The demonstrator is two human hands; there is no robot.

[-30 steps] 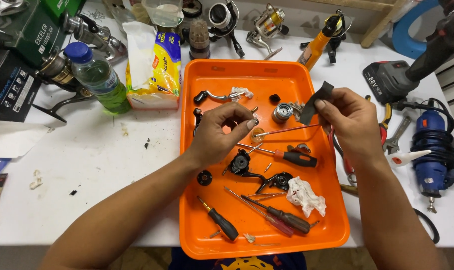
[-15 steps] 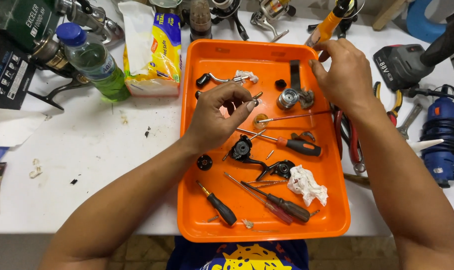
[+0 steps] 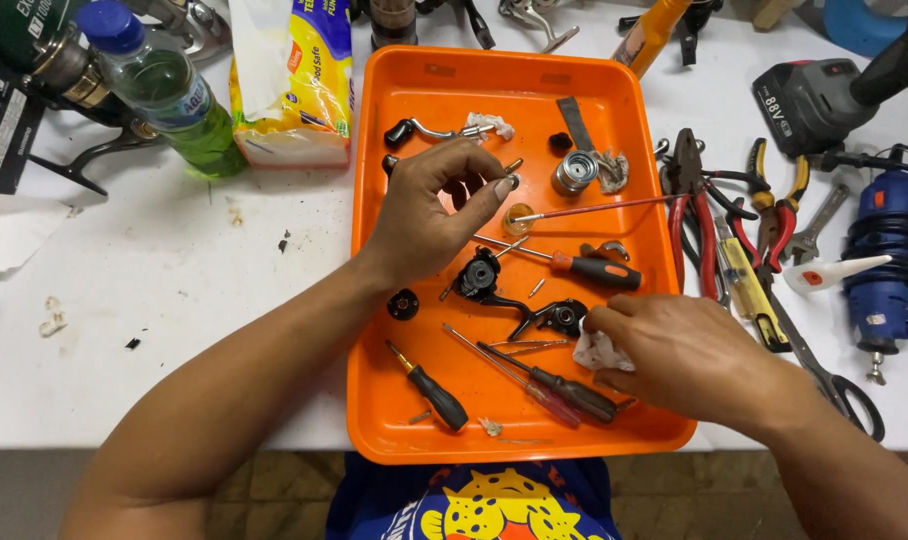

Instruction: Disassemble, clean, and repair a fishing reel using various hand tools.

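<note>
An orange tray lies on the white table with small black and metal parts and several screwdrivers in it. My left hand hovers over the tray's middle and pinches a small metal part between thumb and fingers. My right hand rests at the tray's lower right with its fingers closed on a crumpled white tissue. Black metal parts lie between the hands. A red-handled screwdriver lies beside them, and a silver cylinder sits toward the tray's far right.
Pliers, scissors, a blue rotary tool and a cordless drill battery lie right of the tray. A green bottle and a yellow tissue pack stand at the far left. The table's front edge runs along the bottom.
My right hand came down from the tray's far right corner to the near right and closed on the white tissue. My left hand stayed over the middle, holding the small part.
</note>
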